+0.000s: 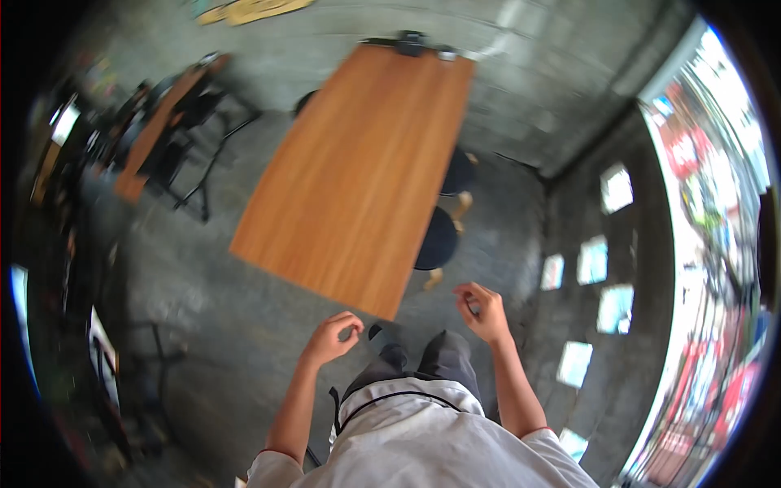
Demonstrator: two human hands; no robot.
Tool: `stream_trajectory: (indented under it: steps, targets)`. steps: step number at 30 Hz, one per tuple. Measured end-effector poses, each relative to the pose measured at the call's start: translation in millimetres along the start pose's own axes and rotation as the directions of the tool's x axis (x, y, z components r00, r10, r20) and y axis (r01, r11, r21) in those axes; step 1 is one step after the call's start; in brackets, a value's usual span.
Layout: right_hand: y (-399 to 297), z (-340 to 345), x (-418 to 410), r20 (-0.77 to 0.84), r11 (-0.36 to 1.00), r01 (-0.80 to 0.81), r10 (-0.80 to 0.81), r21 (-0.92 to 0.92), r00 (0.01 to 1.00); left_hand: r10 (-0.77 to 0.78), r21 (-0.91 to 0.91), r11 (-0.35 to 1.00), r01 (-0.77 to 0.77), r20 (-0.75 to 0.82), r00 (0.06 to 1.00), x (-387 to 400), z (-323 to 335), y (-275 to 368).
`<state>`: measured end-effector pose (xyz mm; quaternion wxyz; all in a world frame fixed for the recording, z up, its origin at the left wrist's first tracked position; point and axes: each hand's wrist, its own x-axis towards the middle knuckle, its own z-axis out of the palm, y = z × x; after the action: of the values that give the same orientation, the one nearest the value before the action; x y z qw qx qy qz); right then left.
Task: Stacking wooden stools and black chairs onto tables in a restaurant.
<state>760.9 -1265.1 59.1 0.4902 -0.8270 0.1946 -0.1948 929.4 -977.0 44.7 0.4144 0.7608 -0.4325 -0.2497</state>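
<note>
My left hand (332, 337) hangs in the air just short of the near edge of a long wooden table (354, 177). Its fingers curl loosely and hold nothing that I can see. To the right of the table's near corner, my right hand (480, 308) is raised over the floor, thumb and fingers bent towards each other with a gap between them. Neither hand touches the table. A black box-like object (411, 43) and a small whitish object (446, 53) stand at the table's far end, beside the wall.
Black round stools (437, 239) with wooden legs stand along the table's right side. Another wooden table (160, 122) with dark metal legs is at the left. A grey wall with small square openings (593, 260) runs along the right, beside a bright, blurred opening.
</note>
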Motion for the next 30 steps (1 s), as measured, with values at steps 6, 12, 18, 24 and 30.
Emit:
stream_trajectory:
  steps: [6, 12, 18, 24, 30]
  targets:
    - [60.0, -23.3, -3.1, -0.082, 0.986, -0.142, 0.134, -0.089, 0.988, 0.122, 0.007, 0.992, -0.129, 0.289, 0.950, 156.2, 22.4, -30.4]
    - [155.7, -32.7, 17.6, 0.209, 0.960, -0.237, 0.265, -0.148, 0.941, 0.037, 0.062, 0.997, -0.051, 0.218, 0.975, 308.4, 86.2, -79.5]
    - [267.6, 6.4, 92.8, 0.395, 0.868, -0.436, 0.497, -0.239, 0.773, 0.037, 0.812, 0.564, 0.153, -0.210, 0.977, 384.4, 126.5, -125.1]
    - [347.6, 27.9, 129.9, -0.003, 0.567, -0.804, 0.818, 0.179, 0.576, 0.063, 0.847, 0.471, 0.246, -0.310, 0.949, 389.8, 124.6, -116.9]
    - [441.4, 74.8, 130.1, 0.015, 0.270, -0.959, 0.963, -0.087, 0.269, 0.027, 0.778, 0.606, 0.166, -0.228, 0.973, 400.8, 144.9, -95.5]
